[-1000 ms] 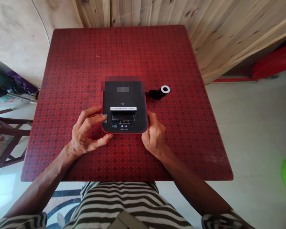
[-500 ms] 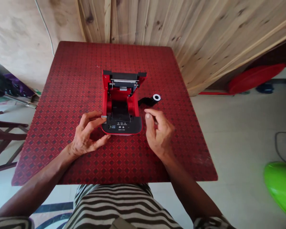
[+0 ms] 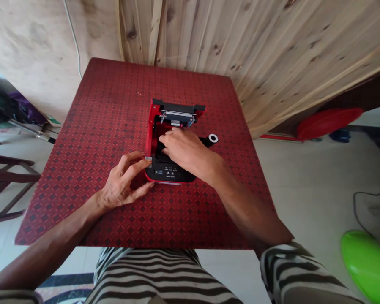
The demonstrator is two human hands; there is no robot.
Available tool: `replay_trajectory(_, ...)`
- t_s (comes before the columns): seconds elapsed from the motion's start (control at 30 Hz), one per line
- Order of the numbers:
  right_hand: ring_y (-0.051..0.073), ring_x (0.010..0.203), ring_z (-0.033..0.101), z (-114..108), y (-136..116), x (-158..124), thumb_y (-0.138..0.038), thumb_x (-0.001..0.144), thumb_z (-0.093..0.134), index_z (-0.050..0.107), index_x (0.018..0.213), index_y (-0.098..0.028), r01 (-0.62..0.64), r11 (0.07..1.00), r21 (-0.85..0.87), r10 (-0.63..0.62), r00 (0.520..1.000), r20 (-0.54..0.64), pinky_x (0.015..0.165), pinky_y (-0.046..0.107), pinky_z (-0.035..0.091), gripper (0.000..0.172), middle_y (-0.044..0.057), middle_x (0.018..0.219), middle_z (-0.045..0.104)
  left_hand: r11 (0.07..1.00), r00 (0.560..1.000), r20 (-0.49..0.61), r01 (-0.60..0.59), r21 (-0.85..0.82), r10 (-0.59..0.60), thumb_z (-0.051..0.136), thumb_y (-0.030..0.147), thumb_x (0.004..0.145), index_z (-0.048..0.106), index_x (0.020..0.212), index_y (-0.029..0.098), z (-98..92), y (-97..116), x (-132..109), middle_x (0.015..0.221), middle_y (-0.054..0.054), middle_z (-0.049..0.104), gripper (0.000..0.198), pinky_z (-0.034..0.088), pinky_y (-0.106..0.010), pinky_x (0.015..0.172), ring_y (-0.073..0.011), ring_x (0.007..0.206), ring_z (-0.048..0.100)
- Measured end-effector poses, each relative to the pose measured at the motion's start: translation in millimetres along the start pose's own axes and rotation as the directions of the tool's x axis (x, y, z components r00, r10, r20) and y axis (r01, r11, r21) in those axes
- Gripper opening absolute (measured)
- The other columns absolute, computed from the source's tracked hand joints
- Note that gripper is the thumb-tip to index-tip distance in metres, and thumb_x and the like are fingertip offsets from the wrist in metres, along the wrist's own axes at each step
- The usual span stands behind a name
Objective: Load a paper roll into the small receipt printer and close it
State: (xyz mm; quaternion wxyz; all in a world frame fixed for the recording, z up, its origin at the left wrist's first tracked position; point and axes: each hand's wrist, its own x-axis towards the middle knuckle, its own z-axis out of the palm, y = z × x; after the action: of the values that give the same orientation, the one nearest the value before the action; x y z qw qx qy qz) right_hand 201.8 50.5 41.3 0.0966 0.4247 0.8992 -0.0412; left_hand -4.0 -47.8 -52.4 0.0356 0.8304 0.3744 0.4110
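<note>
A red and black label printer (image 3: 173, 173) stands on the table with its lid (image 3: 179, 110) raised. My left hand (image 3: 124, 179) steadies its front left corner, fingers along the side and thumb at the front edge. My right hand (image 3: 186, 150) reaches over the printer from the right, its bent fingers down in the open compartment. Those fingertips are partly hidden, and I cannot make out what they hold. Just right of the printer lies a black roll (image 3: 212, 138) with a white core, a black strip leading from it toward the printer.
The table (image 3: 91, 211) has a red patterned top and meets a wooden plank wall (image 3: 205, 33) at the back. A dark wooden chair (image 3: 9, 181) stands at the left. On the floor to the right is a bright green rounded object (image 3: 367, 261).
My right hand has moved left from beside the printer into its open compartment. My left hand keeps its place on the corner. The whole view has shifted slightly.
</note>
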Motion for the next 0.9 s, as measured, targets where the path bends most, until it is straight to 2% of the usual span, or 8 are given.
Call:
replay_trajectory(0.13,0.032,0.113,0.075,-11.0,0.3,-5.1,-0.012,0.102,0.061,0.077,0.114,-0.009,0.016,0.999,0.036,-0.017,0.998,0.053,0.091,0.039,0.055,0.021,0.019,0.116,0.080,1.000,1.000,0.005,0.007,-0.006,-0.007,0.078,0.035,0.094,0.049,0.153,0.019,0.5,-0.7,-1.1,0.135,-0.017,0.062,0.068,0.067,-0.040,0.100,-0.0264,0.125,0.067)
replay_trajectory(0.3,0.032,0.111,0.075,-13.7,-4.7,-23.2,-0.017,0.101,0.063,0.076,0.111,-0.013,-0.027,0.998,0.053,0.035,0.988,-0.152,0.089,0.042,0.057,0.017,0.016,0.111,0.080,1.000,1.000,-0.010,0.004,-0.011,-0.005,0.081,0.034,0.092,0.049,0.154,0.019,1.4,-1.1,-0.4,0.134,-0.017,0.063,0.070,0.067,-0.040,0.101,-0.0266,0.125,0.067)
replay_trajectory(0.43,0.028,0.105,0.073,-22.0,0.5,-61.9,-0.018,0.097,0.068,0.075,0.102,-0.018,0.027,0.984,0.175,0.050,0.906,-0.420,0.090,0.040,0.057,0.009,0.010,0.104,0.081,1.000,1.000,-0.018,-0.006,-0.017,0.006,0.083,0.033,0.090,0.049,0.155,0.020,1.2,-2.1,0.3,0.132,-0.016,0.064,0.074,0.067,-0.041,0.100,-0.0273,0.123,0.068)
replay_trajectory(0.53,0.021,0.090,0.072,-19.6,16.6,-103.5,-0.021,0.093,0.076,0.074,0.109,-0.024,0.128,0.898,0.421,0.138,0.827,-0.545,0.081,0.035,0.057,0.016,0.002,0.102,0.080,1.000,1.000,-0.015,-0.002,-0.015,0.002,0.081,0.036,0.092,0.050,0.154,0.020,0.9,-3.1,-0.4,0.133,-0.016,0.063,0.071,0.067,-0.041,0.099,-0.0273,0.122,0.068)
replay_trajectory(0.63,0.017,0.082,0.072,5.3,31.6,-141.8,-0.025,0.089,0.082,0.074,0.114,-0.029,0.183,0.656,0.732,0.280,0.842,-0.461,0.072,0.031,0.055,0.026,-0.002,0.102,0.079,1.000,1.000,-0.016,0.008,0.005,-0.008,0.081,0.037,0.092,0.052,0.151,0.019,0.8,-3.6,-0.7,0.133,-0.017,0.063,0.068,0.067,-0.041,0.099,-0.0273,0.123,0.067)
replay_trajectory(0.73,0.020,0.100,0.077,43.9,31.8,-164.0,-0.021,0.088,0.078,0.075,0.118,-0.030,0.134,0.442,0.887,0.354,0.883,-0.309,0.087,0.033,0.060,0.031,0.000,0.113,0.081,1.000,1.000,-0.025,-0.005,0.022,0.006,0.082,0.038,0.090,0.053,0.150,0.020,0.3,-3.2,0.5,0.134,-0.016,0.064,0.069,0.066,-0.043,0.100,-0.0279,0.122,0.068)
replay_trajectory(0.8,0.021,0.105,0.078,67.5,23.6,-167.8,-0.016,0.086,0.073,0.076,0.117,-0.029,0.070,0.432,0.899,0.384,0.888,-0.253,0.094,0.036,0.060,0.034,0.001,0.113,0.082,1.000,1.000,-0.028,-0.005,0.025,0.006,0.083,0.038,0.090,0.052,0.151,0.022,-0.4,-2.6,1.8,0.132,-0.015,0.065,0.070,0.066,-0.045,0.099,-0.0285,0.122,0.068)
replay_trajectory(0.9,0.022,0.103,0.079,92.8,9.1,-162.2,-0.014,0.083,0.070,0.075,0.114,-0.029,-0.008,0.460,0.888,0.415,0.886,-0.207,0.094,0.038,0.061,0.035,0.001,0.113,0.083,1.000,0.999,-0.032,0.010,0.028,-0.009,0.084,0.036,0.089,0.054,0.149,0.023,-1.4,-2.4,3.4,0.130,-0.015,0.065,0.069,0.065,-0.046,0.098,-0.0295,0.121,0.068)
